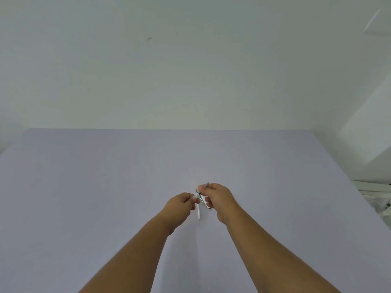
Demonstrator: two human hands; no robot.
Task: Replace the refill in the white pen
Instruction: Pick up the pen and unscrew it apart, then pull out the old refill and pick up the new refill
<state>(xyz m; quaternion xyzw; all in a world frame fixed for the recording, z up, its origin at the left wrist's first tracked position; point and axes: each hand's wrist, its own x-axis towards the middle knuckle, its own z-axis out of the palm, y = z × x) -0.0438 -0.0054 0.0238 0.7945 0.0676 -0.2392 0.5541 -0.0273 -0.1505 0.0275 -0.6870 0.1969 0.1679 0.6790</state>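
Note:
Over the middle of the pale lilac table [105, 187] both hands meet. My left hand [181, 205] pinches the upper end of a white pen barrel [198, 210], which hangs down toward me. My right hand [218, 197] grips a second, greyish pen part [205, 203]; its pointed tip sticks up past the fingers and its lower end shows below them. The two parts cross close together between the hands. I cannot make out a refill separately.
A plain white wall stands behind the table's far edge [169, 129]. White objects lie beyond the table's right edge [378, 199]. A white panel leans at the right [368, 132].

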